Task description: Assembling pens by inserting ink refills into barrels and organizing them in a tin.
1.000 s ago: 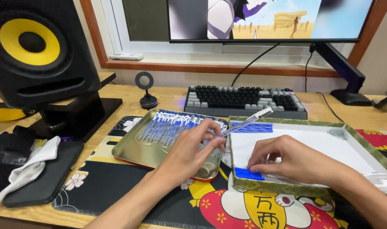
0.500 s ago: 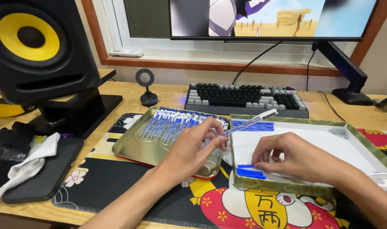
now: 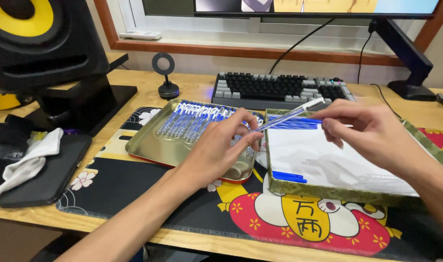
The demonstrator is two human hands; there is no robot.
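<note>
Head view: both hands pinching one pen (image 3: 289, 114), above pen-filled tray (image 3: 148, 145) and box (image 3: 328, 191).

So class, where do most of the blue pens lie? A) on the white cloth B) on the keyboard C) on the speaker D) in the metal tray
D: the row of blue pens lies in the metal tray, beside the left hand.
</note>
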